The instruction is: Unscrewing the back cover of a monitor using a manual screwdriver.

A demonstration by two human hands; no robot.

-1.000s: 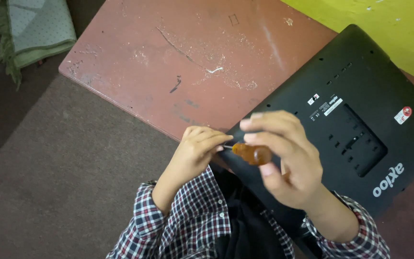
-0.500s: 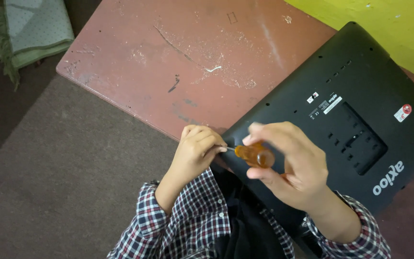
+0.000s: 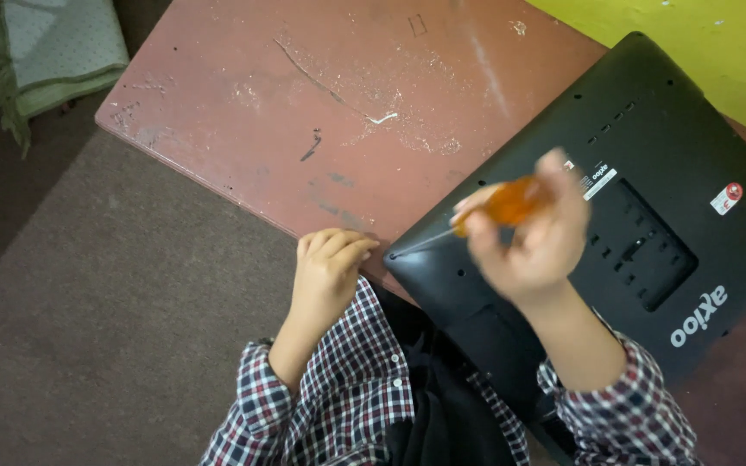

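One screwdriver is touching one black laptop

The right hand (image 3: 533, 246) is squeezing the orange screwdriver (image 3: 507, 205), its tip sitting on the upside-down laptop (image 3: 649, 216) corner near the surface (image 3: 321, 103) edge. The left hand (image 3: 328, 269) is curling shut, holding nothing, just beside that corner. Lots of open room is showing on the left.

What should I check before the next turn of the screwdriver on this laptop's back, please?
1. Screwdriver held in right hand: ok.
2. Tip placed at the corner of the black laptop: ok; seated in a screw: cannot tell, too small.
3. Left hand at the table edge beside that corner: ok; pressing the laptop: cannot tell.
4. Laptop lies bottom-up and flat on the red table: ok.
5. Right hand sharp enough to judge the grip: not ok, blurred.
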